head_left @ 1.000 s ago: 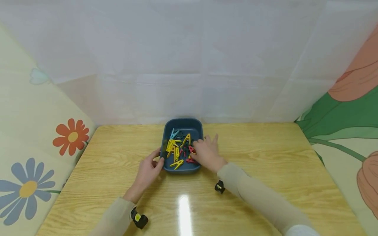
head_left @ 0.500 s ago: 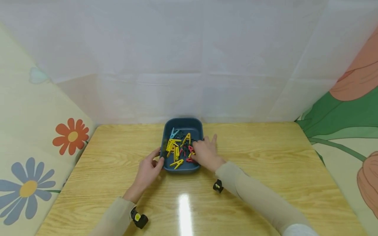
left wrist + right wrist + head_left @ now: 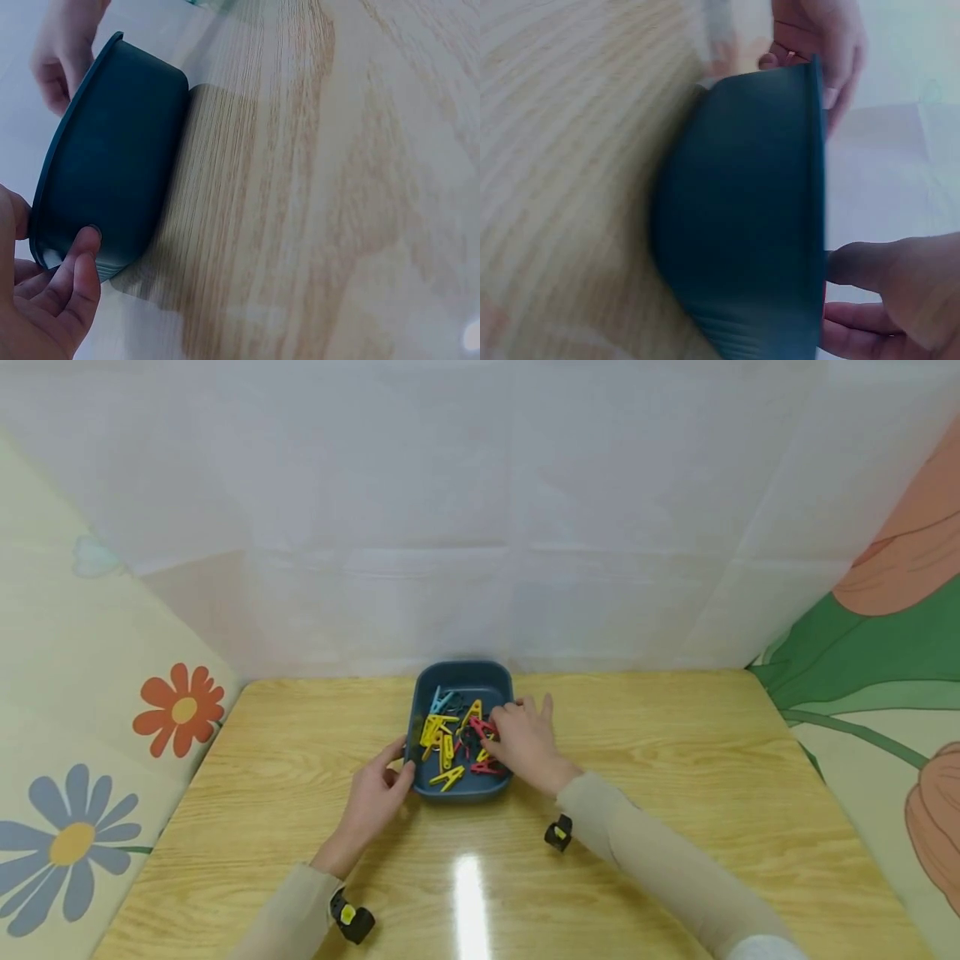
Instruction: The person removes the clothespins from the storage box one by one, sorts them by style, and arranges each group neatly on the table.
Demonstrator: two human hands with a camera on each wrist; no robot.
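Observation:
A dark blue plastic bin [image 3: 474, 680] sits on the table, holding several clothespins. My left hand [image 3: 381, 787] grips its left side, with the thumb at the rim and fingers against the outer wall [image 3: 112, 157]. Over the right rim reaches my right hand [image 3: 529, 745], its thumb and fingertips pinching a red clothespin [image 3: 482, 727]. Just a red sliver of it shows in the right wrist view. Another red clothespin [image 3: 486, 767] lies below that hand. Yellow clothespins [image 3: 447, 778] fill the left and middle, and a light blue clothespin [image 3: 440, 700] lies farther back. Dark ones are partly hidden among them.
The wooden table [image 3: 675, 760] extends to both sides of the bin. A white sheet [image 3: 390, 527] hangs right behind its back edge. Flower-printed panels [image 3: 75, 693] stand at left and right. A black wrist camera [image 3: 352, 920] is strapped at each cuff.
My right hand has risen slightly at the bin's right rim, and a red clothespin has shifted and shows more at its fingertips. The left hand keeps its hold on the bin.

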